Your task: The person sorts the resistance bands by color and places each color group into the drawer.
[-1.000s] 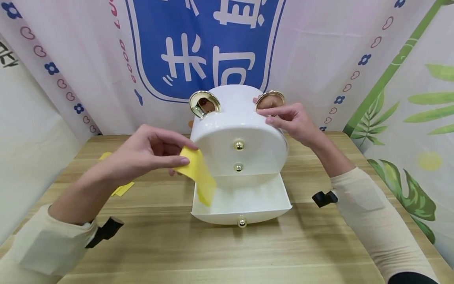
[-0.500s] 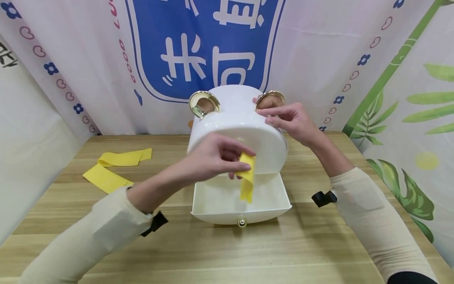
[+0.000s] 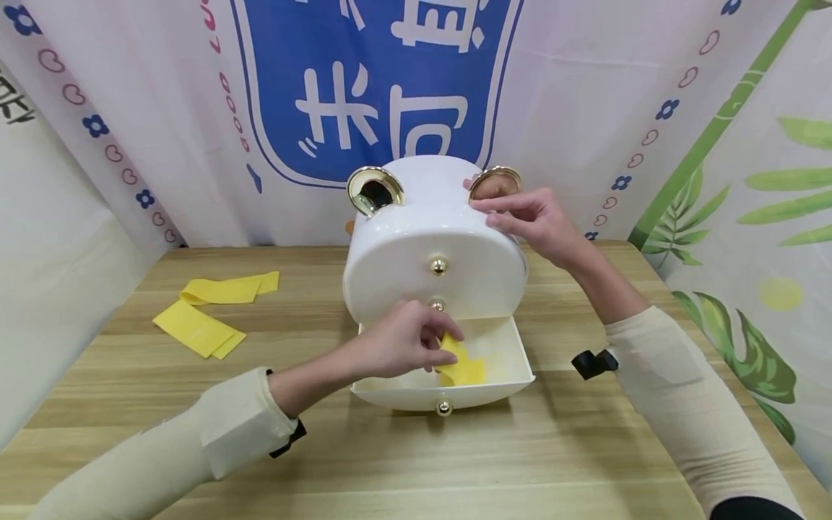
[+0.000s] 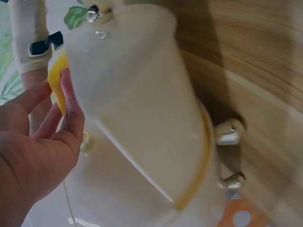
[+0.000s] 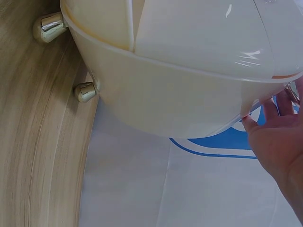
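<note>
A white storage box (image 3: 403, 278) with round gold knobs stands on the table, its bottom drawer (image 3: 383, 383) pulled out. My left hand (image 3: 406, 339) is over that drawer and pinches a thin, flexible yellow strip (image 3: 468, 370) between thumb and fingers. The strip's lower end lies against the drawer floor. In the left wrist view, the drawer wall partly hides the yellow strip (image 4: 57, 78). At the box's top right, my right hand (image 3: 539, 220) grips a gold-rimmed ear (image 3: 497, 184), with one fingertip showing behind it. The right wrist view has this hand (image 5: 277, 135) at its edge, the ear mostly hidden.
More yellow strips (image 3: 198, 328) lie folded on the table to the left. A second gold ear (image 3: 375, 191) tops the box's left side. Short gold feet (image 5: 85, 92) hold the box off the wooden table (image 3: 416, 462). A printed curtain (image 3: 572, 108) hangs close behind.
My left hand has carried the yellow strip rightward from the box's left side, then down into the open drawer. The right hand stays on the ear.
</note>
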Available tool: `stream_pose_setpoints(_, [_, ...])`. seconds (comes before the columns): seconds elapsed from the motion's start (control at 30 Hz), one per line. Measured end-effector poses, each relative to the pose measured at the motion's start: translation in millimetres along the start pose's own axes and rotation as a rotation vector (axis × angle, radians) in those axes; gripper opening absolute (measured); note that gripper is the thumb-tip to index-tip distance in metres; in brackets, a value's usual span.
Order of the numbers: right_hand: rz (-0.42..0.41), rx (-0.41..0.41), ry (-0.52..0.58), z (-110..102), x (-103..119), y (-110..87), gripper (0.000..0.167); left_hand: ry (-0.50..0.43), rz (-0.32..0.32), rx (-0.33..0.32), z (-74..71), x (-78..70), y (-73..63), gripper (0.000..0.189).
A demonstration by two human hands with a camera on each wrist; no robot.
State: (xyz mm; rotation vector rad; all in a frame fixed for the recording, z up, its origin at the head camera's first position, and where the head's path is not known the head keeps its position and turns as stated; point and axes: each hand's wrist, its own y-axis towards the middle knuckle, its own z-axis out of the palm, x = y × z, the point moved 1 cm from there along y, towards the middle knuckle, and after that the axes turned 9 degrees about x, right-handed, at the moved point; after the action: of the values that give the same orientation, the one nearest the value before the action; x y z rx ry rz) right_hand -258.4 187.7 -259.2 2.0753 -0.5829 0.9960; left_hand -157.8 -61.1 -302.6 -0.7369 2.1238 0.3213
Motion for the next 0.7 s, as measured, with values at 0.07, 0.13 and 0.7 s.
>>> stream_pose_setpoints(0.07, [-0.001,0.003,-0.005,-0.3,-0.4,-0.3,0.03,0.007,-0.014,-0.005,0.2,4.2,-4.0,0.022])
stream_pose_setpoints(0.13, [-0.005,0.005,-0.008,-0.6,-0.6,-0.1,0.03,0.019,-0.023,-0.02,-0.3,7.4,-7.4,0.021])
stream_pose_setpoints(0.7, [0.001,-0.013,-0.011,0.4,-0.8,1.5,0.03,0.292,-0.035,-0.064,-5.9,28.8,-26.4,0.021])
